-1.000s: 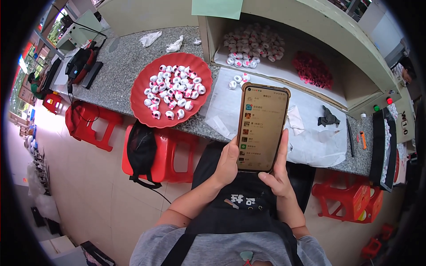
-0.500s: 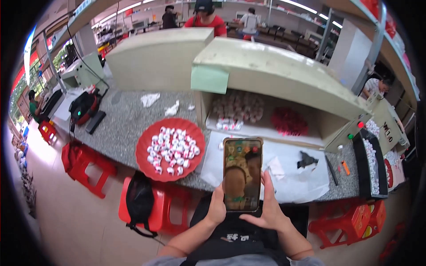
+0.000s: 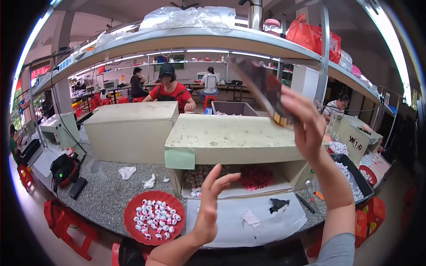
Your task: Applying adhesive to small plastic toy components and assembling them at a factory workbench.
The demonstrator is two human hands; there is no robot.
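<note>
A smartphone [image 3: 262, 84], blurred by motion, is raised at the upper middle, tilted, above the cream box. My right hand [image 3: 306, 122] grips its lower end; its screen content cannot be made out. Lower down, my left hand [image 3: 207, 213] is lifted over the white paper [image 3: 268, 228], fingers apart with nothing in them. To its left lies a scalloped red plate [image 3: 130, 215] filled with small white and pink pieces [image 3: 155, 217]. Behind it, the open-fronted cream box [image 3: 230, 133] holds more white pieces and a pile of pinkish-red ones [image 3: 256, 177].
An overhead shelf [image 3: 186, 40] with plastic bags spans the station. A black device [image 3: 64, 170] sits at the left, a black tray [image 3: 350, 177] of white pieces at the right. Red stools [image 3: 66, 226] stand beside the bench. A person in red [image 3: 175, 93] sits opposite.
The phone has gone from both hands low in front of me up to the right, in my right hand alone. My left hand has let go. The view has tilted upward.
</note>
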